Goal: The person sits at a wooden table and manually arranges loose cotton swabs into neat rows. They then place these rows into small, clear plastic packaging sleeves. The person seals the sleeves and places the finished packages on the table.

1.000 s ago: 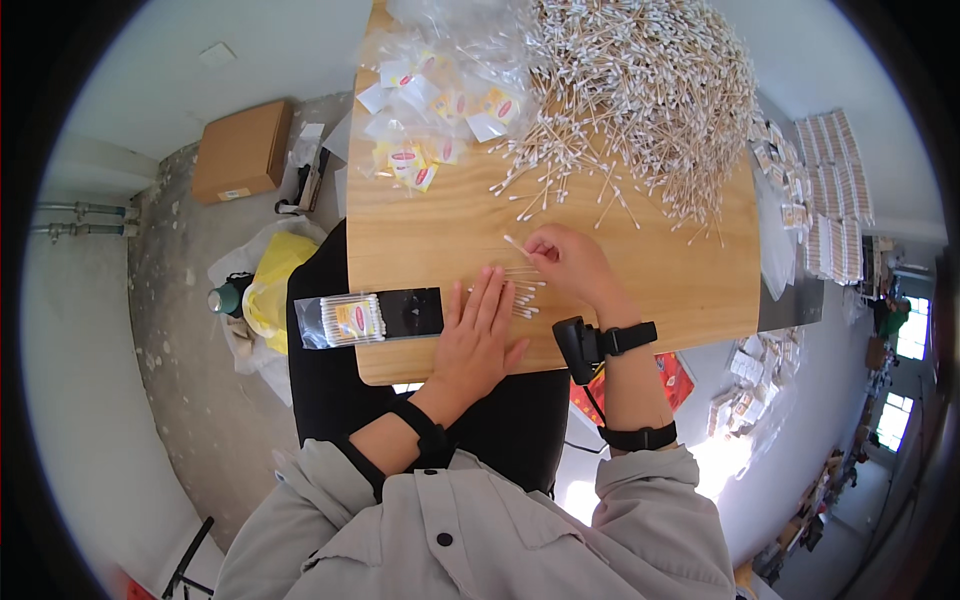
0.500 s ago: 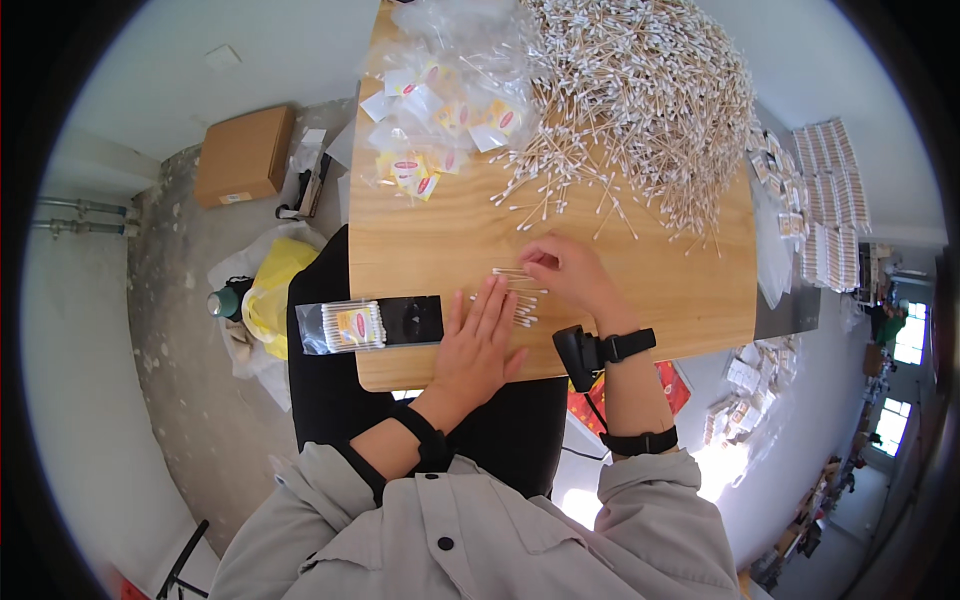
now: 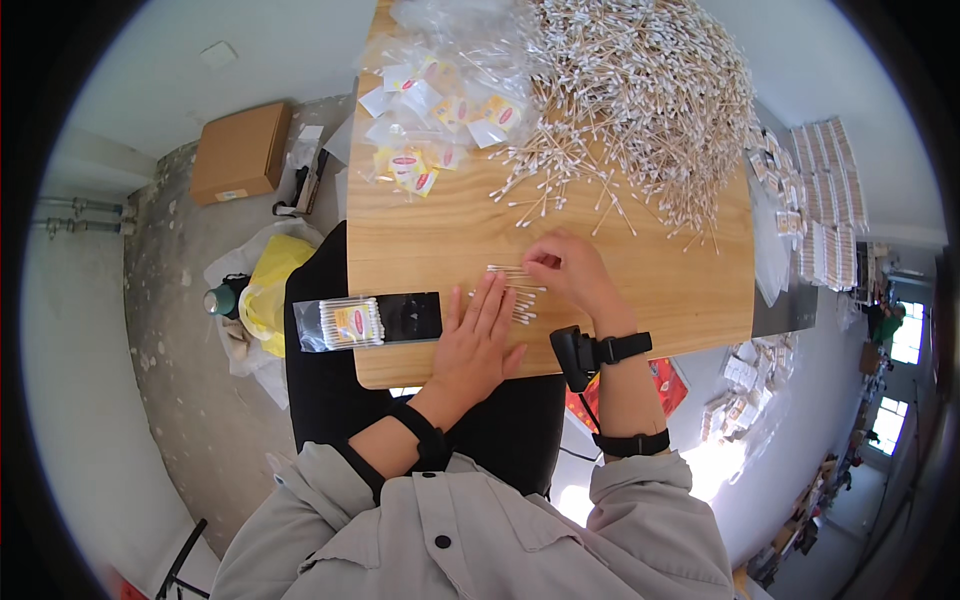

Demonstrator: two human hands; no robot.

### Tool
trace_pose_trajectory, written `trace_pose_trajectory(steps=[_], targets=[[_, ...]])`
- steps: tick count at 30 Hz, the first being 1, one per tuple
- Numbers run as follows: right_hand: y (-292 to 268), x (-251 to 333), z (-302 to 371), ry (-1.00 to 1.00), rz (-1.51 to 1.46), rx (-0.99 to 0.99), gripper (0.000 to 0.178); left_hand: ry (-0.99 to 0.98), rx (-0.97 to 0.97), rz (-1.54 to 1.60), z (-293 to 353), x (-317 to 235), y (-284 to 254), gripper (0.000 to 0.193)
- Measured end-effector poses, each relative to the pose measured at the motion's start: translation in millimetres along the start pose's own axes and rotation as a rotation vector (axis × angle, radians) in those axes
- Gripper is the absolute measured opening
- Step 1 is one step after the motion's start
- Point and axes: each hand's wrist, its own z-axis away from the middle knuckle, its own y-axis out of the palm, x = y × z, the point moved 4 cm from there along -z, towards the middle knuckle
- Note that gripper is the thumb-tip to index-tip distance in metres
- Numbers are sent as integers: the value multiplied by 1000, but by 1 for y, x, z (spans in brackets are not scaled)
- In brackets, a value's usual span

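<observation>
My left hand lies flat on the table with its fingers stretched out, covering part of a small row of cotton swabs. White tips of these swabs stick out to the right of its fingers. At the far end of the row, my right hand is closed in a pinch on the end of a cotton swab. To the left of my left hand, a clear pouch packed with cotton swabs and a yellow label rests on a black strip that overhangs the table edge.
A large heap of loose cotton swabs covers the far right of the wooden table. Clear plastic bags and labelled cards lie at the far left. Packed bundles are stacked to the right; a cardboard box stands on the floor.
</observation>
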Motion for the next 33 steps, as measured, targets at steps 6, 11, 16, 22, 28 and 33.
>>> trace_pose_trajectory(steps=[6,11,16,22,28,33], targets=[[-2,-5,4,35,6,-3,10,-4,1,19,0,0,0,77],[-1,-11,3,35,-57,-134,14,0,3,22,-1,0,-2,78],[-1,-1,-6,-17,-52,-345,20,-2,6,21,-1,0,-1,80],[1,-1,-13,8,102,-321,13,-3,15,0,-2,-1,-1,80],[8,-6,-2,-15,230,-428,16,9,3,-9,-1,-1,-2,79],[7,-8,7,19,196,-466,28,12,6,3,-1,-2,-5,79]])
